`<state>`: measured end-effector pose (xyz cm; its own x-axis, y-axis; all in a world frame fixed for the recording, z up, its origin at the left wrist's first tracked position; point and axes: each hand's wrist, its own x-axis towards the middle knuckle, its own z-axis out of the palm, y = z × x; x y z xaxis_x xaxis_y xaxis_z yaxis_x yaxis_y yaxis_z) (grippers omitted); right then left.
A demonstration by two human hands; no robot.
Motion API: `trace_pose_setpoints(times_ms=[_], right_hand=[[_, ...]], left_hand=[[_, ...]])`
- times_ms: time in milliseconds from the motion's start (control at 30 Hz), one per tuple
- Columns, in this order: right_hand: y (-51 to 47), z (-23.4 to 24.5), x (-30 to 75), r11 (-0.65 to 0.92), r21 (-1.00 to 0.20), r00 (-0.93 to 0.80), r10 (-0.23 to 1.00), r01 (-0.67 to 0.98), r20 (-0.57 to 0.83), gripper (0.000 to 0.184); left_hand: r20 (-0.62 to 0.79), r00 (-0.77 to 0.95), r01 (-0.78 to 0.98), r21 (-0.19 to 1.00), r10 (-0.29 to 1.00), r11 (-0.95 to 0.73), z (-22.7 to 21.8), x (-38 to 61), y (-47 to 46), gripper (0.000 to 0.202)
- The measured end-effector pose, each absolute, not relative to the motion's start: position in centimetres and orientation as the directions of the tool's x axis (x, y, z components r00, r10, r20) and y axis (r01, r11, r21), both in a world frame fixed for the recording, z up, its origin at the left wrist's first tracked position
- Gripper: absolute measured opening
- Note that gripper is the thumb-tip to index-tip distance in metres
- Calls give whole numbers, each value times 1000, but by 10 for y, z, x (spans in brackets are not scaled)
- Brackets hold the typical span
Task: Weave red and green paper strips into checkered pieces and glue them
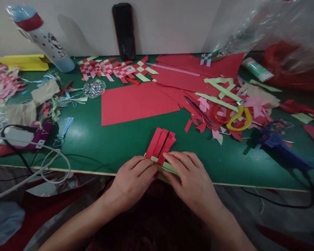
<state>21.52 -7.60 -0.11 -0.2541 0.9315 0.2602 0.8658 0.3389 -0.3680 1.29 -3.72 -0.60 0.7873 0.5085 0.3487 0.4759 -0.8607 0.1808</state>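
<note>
At the table's front edge, both my hands hold a small weave of red and pale green paper strips (159,143). The red strips point away from me, side by side, and the green ones cross them near my fingers. My left hand (136,177) is closed on the weave's left side, its fingertips curled over the edge. On the other side my right hand (189,174) pinches the green strips between thumb and fingers, with its index fingertip by a red strip. The weave's lower part is hidden by my hands.
A red paper sheet (138,103) lies beyond my hands. To the right are yellow-handled scissors (240,116), paper scraps and a blue glue gun (284,148). Finished weaves (108,68), a bottle (45,40) and a phone (124,31) line the back. Cables (56,164) hang at left.
</note>
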Motion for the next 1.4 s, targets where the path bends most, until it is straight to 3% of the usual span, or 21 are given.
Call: trace_pose_setpoints(times_ms=[200, 400, 700, 833, 933, 1067, 1400], right_hand=[[-61, 6, 223, 394, -335, -325, 914, 856, 243, 28], [-57, 10, 224, 383, -341, -342, 923, 858, 176, 29], [-56, 11, 226, 385, -335, -352, 923, 860, 158, 31], [-56, 10, 227, 389, -340, -352, 921, 856, 166, 30], [-56, 11, 226, 392, -334, -354, 919, 857, 172, 29], [-56, 10, 225, 399, -322, -353, 915, 858, 194, 28], [-52, 18, 220, 505, -181, -438, 843, 844, 313, 23]], left_hand=[[300, 753, 527, 257, 585, -810, 1, 15, -35, 17], [122, 779, 568, 277, 614, -775, 13, 18, -29, 38], [-53, 770, 614, 335, 636, -715, 29, 24, -24, 30], [-16, 774, 601, 330, 633, -728, 24, 21, -24, 34], [116, 785, 541, 347, 608, -766, 19, 13, -25, 33], [313, 713, 518, 367, 627, -773, 11, -4, -35, 17], [303, 754, 503, 303, 583, -809, -8, -21, -54, 30]])
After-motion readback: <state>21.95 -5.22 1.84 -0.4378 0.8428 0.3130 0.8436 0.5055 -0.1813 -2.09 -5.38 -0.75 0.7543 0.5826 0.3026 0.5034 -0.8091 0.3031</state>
